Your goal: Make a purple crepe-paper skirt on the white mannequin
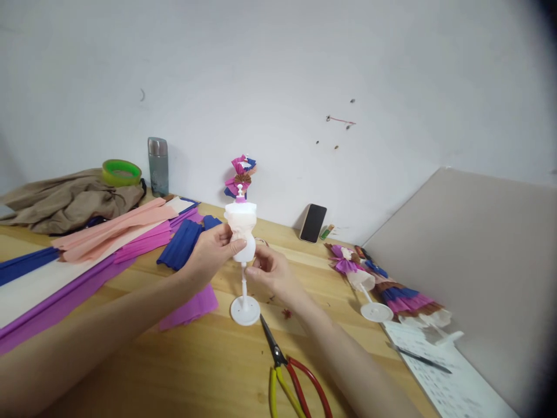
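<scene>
Miniature dress form [248, 251], frame centre, part-dressed: purple neck band and pale torso wrap on, hips bare.
Left hand [213, 248], forearm from lower left, grips the form, thumb in front; right hand [273, 271], from lower right, fingers curled by the hip, hold unclear; ruffled figures [407, 301], right, seemingly finished.

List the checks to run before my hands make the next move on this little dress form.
1. Dress form upright on the table: ok.
2. Left hand holding it around the waist: ok.
3. Right hand gripping it: cannot tell; the contact is partly hidden.
4. Scissors well clear of the base: not ok, they point right up to its edge.
5. Blue pleated piece near the left hand: ok.
</scene>
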Demonstrator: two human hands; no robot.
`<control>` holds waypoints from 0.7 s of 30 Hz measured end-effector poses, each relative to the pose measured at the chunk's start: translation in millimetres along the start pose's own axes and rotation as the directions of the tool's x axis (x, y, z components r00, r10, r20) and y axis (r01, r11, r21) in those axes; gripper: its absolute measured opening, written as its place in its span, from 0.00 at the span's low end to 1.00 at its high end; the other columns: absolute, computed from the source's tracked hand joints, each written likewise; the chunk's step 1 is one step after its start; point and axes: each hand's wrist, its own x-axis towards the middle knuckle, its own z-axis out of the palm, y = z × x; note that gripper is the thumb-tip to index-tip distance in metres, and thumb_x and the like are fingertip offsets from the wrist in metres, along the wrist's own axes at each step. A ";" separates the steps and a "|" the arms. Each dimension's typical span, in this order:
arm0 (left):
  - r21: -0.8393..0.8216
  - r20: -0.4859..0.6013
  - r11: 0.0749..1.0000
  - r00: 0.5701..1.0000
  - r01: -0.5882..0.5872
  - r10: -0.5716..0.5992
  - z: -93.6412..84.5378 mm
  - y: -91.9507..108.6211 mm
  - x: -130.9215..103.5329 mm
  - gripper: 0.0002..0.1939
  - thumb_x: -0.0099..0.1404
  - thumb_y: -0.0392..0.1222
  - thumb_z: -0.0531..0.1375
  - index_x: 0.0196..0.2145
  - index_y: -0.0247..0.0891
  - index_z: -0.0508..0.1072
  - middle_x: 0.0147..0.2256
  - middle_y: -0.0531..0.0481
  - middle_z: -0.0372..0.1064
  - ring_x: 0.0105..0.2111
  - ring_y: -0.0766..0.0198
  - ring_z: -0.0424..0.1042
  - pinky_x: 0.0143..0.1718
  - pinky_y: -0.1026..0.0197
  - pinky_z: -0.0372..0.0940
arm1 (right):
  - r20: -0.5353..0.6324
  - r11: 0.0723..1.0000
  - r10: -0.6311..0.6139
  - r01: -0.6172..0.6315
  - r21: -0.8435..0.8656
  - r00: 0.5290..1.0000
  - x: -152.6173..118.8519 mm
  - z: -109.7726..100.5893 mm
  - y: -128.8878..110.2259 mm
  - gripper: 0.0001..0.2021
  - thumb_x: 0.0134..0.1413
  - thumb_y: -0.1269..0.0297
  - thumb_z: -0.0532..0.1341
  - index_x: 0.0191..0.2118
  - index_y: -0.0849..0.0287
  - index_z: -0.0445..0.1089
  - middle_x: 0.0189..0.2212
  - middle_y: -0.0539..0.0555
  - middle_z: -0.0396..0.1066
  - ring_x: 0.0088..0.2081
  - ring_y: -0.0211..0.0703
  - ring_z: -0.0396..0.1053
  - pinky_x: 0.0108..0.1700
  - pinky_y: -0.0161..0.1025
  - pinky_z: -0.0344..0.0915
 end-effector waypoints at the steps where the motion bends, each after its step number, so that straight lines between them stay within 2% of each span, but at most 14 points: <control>1: -0.002 0.020 1.000 1.000 -0.007 0.007 0.9 -0.3 -1.0 0.25 0.46 0.45 0.72 0.41 0.33 0.75 0.37 0.44 0.78 0.39 0.55 0.76 0.46 0.54 0.69 | -0.004 1.000 0.017 -0.017 0.010 1.000 0.2 2.5 2.1 0.13 0.40 0.60 0.70 0.35 0.58 0.75 0.21 0.45 0.64 0.23 0.34 0.54 0.26 0.34 0.52; 4: -0.011 0.094 1.000 0.996 -0.011 0.012 5.0 -2.2 -3.4 0.26 0.47 0.43 0.71 0.44 0.32 0.74 0.41 0.42 0.78 0.43 0.53 0.76 0.47 0.54 0.69 | -0.021 0.997 0.061 -0.059 0.052 0.998 0.6 6.1 4.1 0.09 0.39 0.62 0.70 0.27 0.58 0.71 0.18 0.44 0.60 0.21 0.33 0.54 0.26 0.34 0.51; 7: -0.012 0.129 1.000 0.992 -0.017 0.018 5.4 -4.7 -1.3 0.34 0.44 0.41 0.72 0.50 0.32 0.72 0.48 0.38 0.75 0.48 0.50 0.74 0.49 0.53 0.68 | -0.053 0.994 0.079 -0.074 0.081 0.995 0.8 4.2 1.5 0.10 0.39 0.61 0.69 0.25 0.58 0.70 0.16 0.43 0.59 0.20 0.32 0.53 0.24 0.33 0.51; 9: 0.033 0.087 0.999 0.996 -0.014 0.011 1.2 -6.7 2.5 0.40 0.44 0.44 0.72 0.55 0.31 0.69 0.52 0.35 0.72 0.51 0.49 0.72 0.52 0.52 0.67 | -0.072 0.990 0.098 -0.090 0.108 0.993 1.1 1.9 0.7 0.10 0.39 0.60 0.69 0.26 0.59 0.70 0.16 0.43 0.60 0.19 0.31 0.53 0.22 0.32 0.51; 11: 0.105 0.014 0.994 1.000 0.008 -0.010 -6.2 -9.5 7.3 0.41 0.45 0.47 0.71 0.55 0.30 0.68 0.51 0.34 0.72 0.51 0.50 0.73 0.53 0.51 0.67 | -0.081 0.984 0.127 -0.115 0.138 0.989 1.7 0.2 2.5 0.11 0.39 0.59 0.69 0.27 0.59 0.70 0.16 0.43 0.61 0.18 0.31 0.55 0.21 0.32 0.51; 13: 0.174 -0.036 0.984 0.999 0.043 -0.038 -15.4 -13.9 12.3 0.35 0.48 0.51 0.69 0.50 0.29 0.71 0.46 0.34 0.75 0.45 0.52 0.75 0.48 0.51 0.69 | -0.086 0.974 0.163 -0.146 0.173 0.983 2.6 0.1 7.1 0.13 0.39 0.58 0.70 0.28 0.60 0.70 0.16 0.44 0.63 0.17 0.30 0.56 0.19 0.31 0.52; 16: 0.274 -0.056 0.958 0.996 0.086 -0.074 -29.5 -24.1 19.1 0.24 0.52 0.54 0.64 0.38 0.29 0.73 0.34 0.38 0.77 0.31 0.59 0.76 0.35 0.56 0.72 | -0.083 0.950 0.232 -0.207 0.233 0.969 3.4 2.7 16.6 0.14 0.37 0.56 0.70 0.27 0.60 0.70 0.16 0.45 0.66 0.16 0.29 0.57 0.17 0.29 0.51; 19: 0.426 -0.057 0.900 0.995 0.097 -0.080 -42.5 -37.3 24.7 0.19 0.55 0.53 0.60 0.33 0.31 0.73 0.27 0.43 0.75 0.21 0.66 0.70 0.23 0.63 0.65 | -0.067 0.912 0.325 -0.294 0.287 0.943 1.7 6.5 26.7 0.16 0.33 0.56 0.72 0.26 0.61 0.71 0.17 0.46 0.69 0.15 0.28 0.58 0.15 0.27 0.53; 21: 0.546 -0.043 0.834 0.997 0.076 -0.063 -50.2 -45.8 27.4 0.18 0.59 0.51 0.56 0.34 0.31 0.73 0.26 0.46 0.73 0.18 0.68 0.66 0.20 0.66 0.60 | -0.050 0.876 0.400 -0.365 0.314 0.915 -0.9 8.2 33.9 0.17 0.32 0.57 0.73 0.26 0.62 0.71 0.19 0.47 0.70 0.15 0.27 0.59 0.15 0.26 0.55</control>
